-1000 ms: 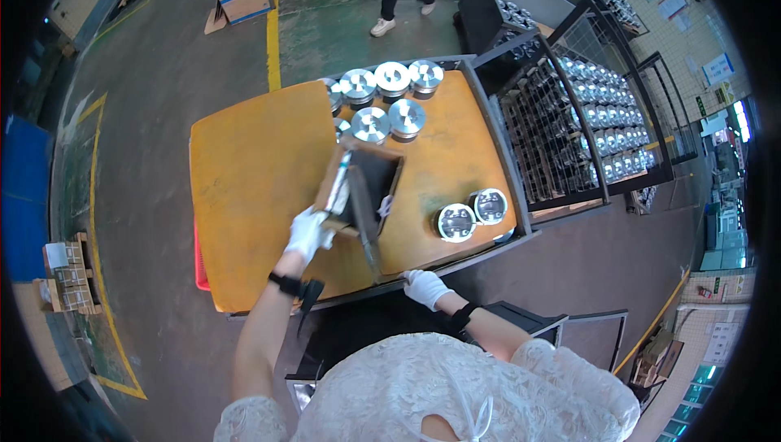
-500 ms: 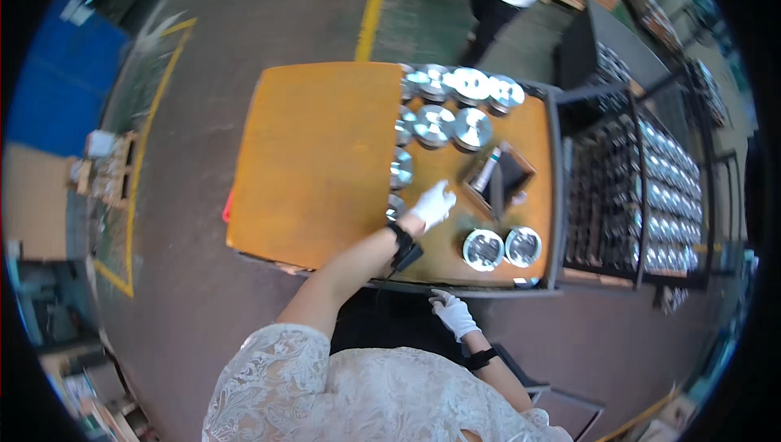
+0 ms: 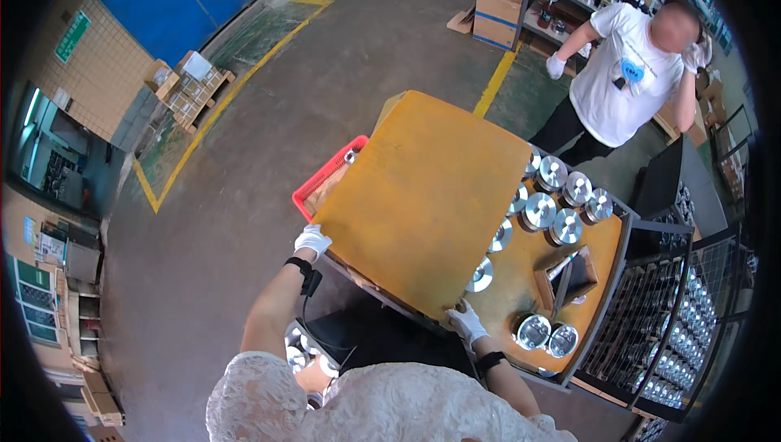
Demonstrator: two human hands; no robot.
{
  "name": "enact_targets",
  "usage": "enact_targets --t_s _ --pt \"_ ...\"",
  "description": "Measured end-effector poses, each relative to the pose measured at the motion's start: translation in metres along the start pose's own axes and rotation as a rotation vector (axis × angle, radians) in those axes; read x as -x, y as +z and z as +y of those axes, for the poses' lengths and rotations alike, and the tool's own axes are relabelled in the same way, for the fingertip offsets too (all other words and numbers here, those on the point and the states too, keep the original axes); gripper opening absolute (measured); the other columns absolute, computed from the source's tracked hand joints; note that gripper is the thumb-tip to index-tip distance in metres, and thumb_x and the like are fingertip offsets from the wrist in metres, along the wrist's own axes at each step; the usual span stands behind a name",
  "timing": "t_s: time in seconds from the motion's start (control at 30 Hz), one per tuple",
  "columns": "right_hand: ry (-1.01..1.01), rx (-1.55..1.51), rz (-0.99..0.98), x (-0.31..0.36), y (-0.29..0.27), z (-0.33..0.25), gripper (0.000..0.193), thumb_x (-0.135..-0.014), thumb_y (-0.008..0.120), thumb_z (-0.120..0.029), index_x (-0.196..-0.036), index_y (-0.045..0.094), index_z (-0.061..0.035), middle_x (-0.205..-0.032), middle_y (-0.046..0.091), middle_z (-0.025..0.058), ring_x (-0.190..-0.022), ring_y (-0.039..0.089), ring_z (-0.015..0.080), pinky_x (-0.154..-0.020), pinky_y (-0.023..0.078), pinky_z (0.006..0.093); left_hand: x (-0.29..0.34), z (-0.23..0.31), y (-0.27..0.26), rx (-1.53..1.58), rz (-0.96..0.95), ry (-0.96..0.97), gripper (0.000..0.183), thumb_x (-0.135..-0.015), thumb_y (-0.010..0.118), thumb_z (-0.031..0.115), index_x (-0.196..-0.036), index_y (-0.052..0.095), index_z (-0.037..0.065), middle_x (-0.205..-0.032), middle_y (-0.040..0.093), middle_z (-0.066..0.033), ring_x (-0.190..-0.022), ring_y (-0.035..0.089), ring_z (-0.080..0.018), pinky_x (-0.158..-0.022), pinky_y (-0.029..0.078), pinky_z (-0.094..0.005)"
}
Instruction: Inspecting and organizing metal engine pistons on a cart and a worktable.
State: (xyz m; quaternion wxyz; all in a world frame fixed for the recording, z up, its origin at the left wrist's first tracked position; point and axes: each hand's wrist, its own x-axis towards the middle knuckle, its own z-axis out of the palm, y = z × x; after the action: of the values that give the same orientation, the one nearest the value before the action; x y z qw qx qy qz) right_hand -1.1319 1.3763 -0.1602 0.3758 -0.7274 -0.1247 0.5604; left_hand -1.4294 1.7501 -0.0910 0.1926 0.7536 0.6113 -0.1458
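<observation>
Currently both gloved hands grip one large orange board (image 3: 423, 198): left hand (image 3: 311, 240) closed on its near left edge, right hand (image 3: 466, 322) closed on its near right corner. Board sits tilted over the orange table (image 3: 606, 247), covering the left part and some shiny metal cylinders (image 3: 561, 198). Red crate (image 3: 325, 182) pokes out under board's left edge. Small open box (image 3: 565, 278) on table, two more cylinders near it. Person in white shirt (image 3: 630, 76) stands beyond table.

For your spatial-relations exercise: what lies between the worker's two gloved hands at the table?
In the head view, the large yellow board spans the stretch: the left hand grips its left corner and the right hand its near edge, tilting it above the table.
</observation>
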Motion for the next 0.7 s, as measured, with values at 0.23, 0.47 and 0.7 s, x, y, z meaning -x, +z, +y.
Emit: enact_targets --t_s 0.23,0.47,0.7 --pt "0.19 -0.431 0.068 -0.002 0.015 -0.033 0.038 -0.087 0.059 -0.018 -0.124 0.053 -0.011 -0.12 0.057 0.0047 -0.101 0.056 0.0199 -0.085 0.043 0.0362 -0.086 -0.043 0.005 0.478 -0.135 -0.054 0.072 -0.08 0.061 0.045 -0.134 0.045 0.001 -0.129 0.054 -0.0188 -0.118 0.054 -0.0287 -0.098 0.042 -0.034" --pt "0.073 -0.61 0.003 -0.01 0.016 -0.016 0.038 -0.093 0.055 -0.031 -0.122 0.053 -0.0061 -0.116 0.058 0.0048 -0.104 0.053 0.0198 -0.09 0.039 0.0325 -0.123 -0.04 -0.011 0.464 -0.383 0.068 0.064 -0.085 0.057 0.05 -0.125 0.055 0.0 -0.129 0.056 -0.0138 -0.121 0.052 -0.0258 -0.101 0.039 -0.0323" --pt "0.165 -0.671 0.011 0.03 0.035 -0.122 0.043 -0.094 0.054 -0.035 -0.126 0.052 -0.0062 -0.121 0.059 0.0042 -0.109 0.057 0.0172 -0.094 0.046 0.0334 -0.122 -0.028 -0.039 0.191 -0.245 0.15 0.064 -0.092 0.024 0.059 -0.119 0.058 0.011 -0.118 0.059 -0.02 -0.111 0.056 -0.0346 -0.093 0.042 -0.0412"
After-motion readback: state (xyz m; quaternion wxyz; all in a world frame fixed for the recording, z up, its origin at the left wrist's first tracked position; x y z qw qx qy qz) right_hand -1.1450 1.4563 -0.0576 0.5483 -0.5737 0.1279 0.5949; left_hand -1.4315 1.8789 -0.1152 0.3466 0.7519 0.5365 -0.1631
